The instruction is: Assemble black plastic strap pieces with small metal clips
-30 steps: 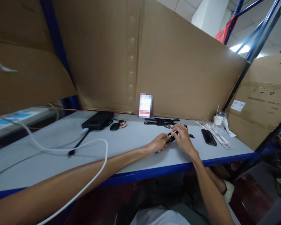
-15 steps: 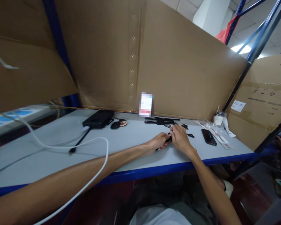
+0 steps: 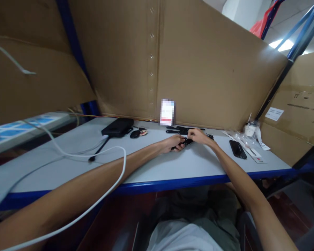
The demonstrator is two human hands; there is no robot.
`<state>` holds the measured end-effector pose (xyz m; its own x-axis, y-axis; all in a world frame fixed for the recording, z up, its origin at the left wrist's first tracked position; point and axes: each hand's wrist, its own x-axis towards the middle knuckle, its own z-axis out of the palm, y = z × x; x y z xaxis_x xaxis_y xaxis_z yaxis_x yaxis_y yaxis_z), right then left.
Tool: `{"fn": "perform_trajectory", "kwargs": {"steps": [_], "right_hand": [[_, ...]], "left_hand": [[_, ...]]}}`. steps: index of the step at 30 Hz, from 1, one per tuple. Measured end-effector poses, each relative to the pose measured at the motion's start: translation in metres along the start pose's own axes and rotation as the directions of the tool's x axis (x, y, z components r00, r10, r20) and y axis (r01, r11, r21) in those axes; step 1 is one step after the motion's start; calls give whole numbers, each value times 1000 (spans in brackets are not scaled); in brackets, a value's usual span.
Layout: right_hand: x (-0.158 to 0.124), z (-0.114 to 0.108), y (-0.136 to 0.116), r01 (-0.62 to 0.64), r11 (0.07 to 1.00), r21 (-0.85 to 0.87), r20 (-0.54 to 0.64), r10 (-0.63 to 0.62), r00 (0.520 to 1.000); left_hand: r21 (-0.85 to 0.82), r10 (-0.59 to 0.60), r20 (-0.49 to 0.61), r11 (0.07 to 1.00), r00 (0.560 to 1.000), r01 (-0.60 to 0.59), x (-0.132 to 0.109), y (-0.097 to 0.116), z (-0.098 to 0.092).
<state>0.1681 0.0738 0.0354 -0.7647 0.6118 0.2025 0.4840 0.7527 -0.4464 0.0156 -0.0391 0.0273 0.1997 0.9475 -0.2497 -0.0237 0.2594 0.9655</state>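
Note:
My left hand (image 3: 172, 142) and my right hand (image 3: 199, 136) meet over the grey table (image 3: 157, 167) and both pinch a small black part (image 3: 185, 142) between them. The part is mostly hidden by my fingers. Just behind my hands lie several flat black strips (image 3: 180, 129) and a few small black pieces (image 3: 211, 136). Both forearms stretch out from the table's front edge.
A black box (image 3: 117, 127) with a cable, a dark key fob (image 3: 134, 134) and a round tag (image 3: 142, 132) lie at back left. A white cable (image 3: 115, 153) loops at left. A black phone (image 3: 237, 149), plastic bags (image 3: 247, 148) and a small bottle (image 3: 249, 129) sit right. Cardboard walls surround.
Both hands have moved away from me toward the black strips, still joined on the small part. The view has tilted and shifted a little.

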Motion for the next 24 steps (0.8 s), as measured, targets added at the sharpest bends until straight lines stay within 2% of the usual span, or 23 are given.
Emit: {"fn": "perform_trajectory", "kwargs": {"steps": [3,6,11,16,21,24], "right_hand": [[9,-6,5,-48,968,248,159,8,987],[7,-5,10,-58,934,351,160,2,987],[-3,-2,14,8,949,315,117,-47,992],[-7,-3,9,44,940,340,7,-49,999],[-10,0,5,75,964,254,33,-86,996],[-11,7,3,98,981,169,-29,-94,995]], "left_hand": [[74,-8,30,997,1000,6,2,0,-10],[106,-6,43,994,999,2,3,-1,-13],[139,0,46,990,999,-6,2,-1,-11],[131,-24,73,991,997,14,0,3,-12],[116,-34,101,993,994,23,0,3,-14],[104,-33,127,994,991,19,3,1,-18]]}}
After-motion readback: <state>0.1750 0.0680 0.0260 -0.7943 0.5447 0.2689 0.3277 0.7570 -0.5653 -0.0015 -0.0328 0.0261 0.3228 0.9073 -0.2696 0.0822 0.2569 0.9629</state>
